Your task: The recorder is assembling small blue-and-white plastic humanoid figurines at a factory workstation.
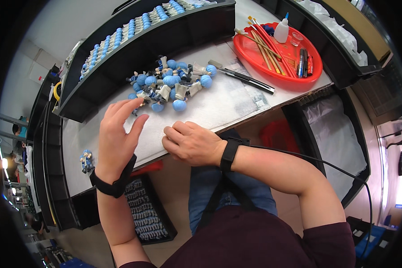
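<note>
A loose pile of small figurines [169, 81] with round light-blue heads and white and dark-blue bodies lies on the white work surface [201, 117]. My left hand [116, 136] is at the pile's near left side, thumb and fingers spread apart. Its fingertips come up to the closest figurines; whether they touch one I cannot tell. At the table's front edge my right hand [190, 144] rests with its fingers curled in. Anything inside that hand is hidden. A single figurine [86, 161] in blue lies apart, left of my left wrist.
Behind the pile stands a long black tray [156, 47] with rows of blue-headed figurines. A red round tray [272, 80] at the right holds brushes, markers and a white squeeze bottle [282, 30]. A black pen-like tool [245, 79] lies before it. A cable [326, 163] trails from my right wristband.
</note>
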A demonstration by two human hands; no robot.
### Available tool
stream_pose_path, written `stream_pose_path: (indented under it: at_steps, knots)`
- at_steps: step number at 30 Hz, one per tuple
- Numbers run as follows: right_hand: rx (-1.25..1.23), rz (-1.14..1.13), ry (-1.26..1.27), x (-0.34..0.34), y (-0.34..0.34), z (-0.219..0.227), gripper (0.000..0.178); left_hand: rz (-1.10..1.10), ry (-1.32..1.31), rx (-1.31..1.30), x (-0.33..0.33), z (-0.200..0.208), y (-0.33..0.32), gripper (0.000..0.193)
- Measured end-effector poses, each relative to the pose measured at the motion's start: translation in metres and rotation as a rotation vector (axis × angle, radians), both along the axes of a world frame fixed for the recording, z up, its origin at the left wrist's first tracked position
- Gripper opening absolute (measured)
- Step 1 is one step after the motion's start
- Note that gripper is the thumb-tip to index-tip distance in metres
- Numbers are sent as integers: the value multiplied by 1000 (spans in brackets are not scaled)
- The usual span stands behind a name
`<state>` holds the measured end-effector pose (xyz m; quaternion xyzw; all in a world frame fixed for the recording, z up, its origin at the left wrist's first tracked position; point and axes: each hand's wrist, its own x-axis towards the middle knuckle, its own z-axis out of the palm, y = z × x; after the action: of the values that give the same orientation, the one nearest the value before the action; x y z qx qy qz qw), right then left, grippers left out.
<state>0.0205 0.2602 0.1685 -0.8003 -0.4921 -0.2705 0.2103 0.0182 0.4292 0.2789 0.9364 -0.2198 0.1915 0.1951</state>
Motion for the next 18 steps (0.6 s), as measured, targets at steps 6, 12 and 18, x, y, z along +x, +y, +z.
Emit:
stream_pose_path:
  at_steps: [6, 12, 18]
  knots:
    - [5, -15, -11, 5, -2, 0, 31, -78, 8, -2, 13, 1, -21, 28]
    - [43, 2, 12, 1, 4, 6, 27, -75, -101, 49, 17, 2, -15, 27]
    - [98, -10, 80, -5, -1, 0, 24, -34, 191, -165, 21, -7, -15, 16]
